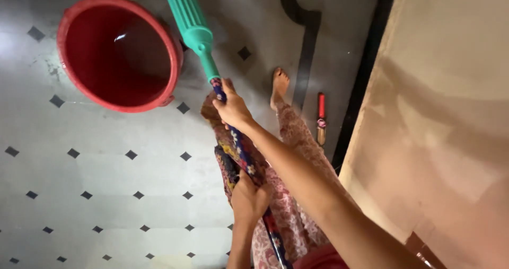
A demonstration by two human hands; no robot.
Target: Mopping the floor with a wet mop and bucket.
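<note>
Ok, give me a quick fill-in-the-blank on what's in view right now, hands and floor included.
1. Both hands grip the flower-patterned mop handle; the right hand sits ____ along it than the left hand, nearer the green sleeve.
2. The round bucket on the tiled floor is coloured ____.
3. A small red stick-shaped thing lies by the person's bare ____.

Missing words: higher; red; foot

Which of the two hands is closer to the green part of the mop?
The right hand. It grips the flowery handle just below the green part; the left hand holds farther down.
</note>
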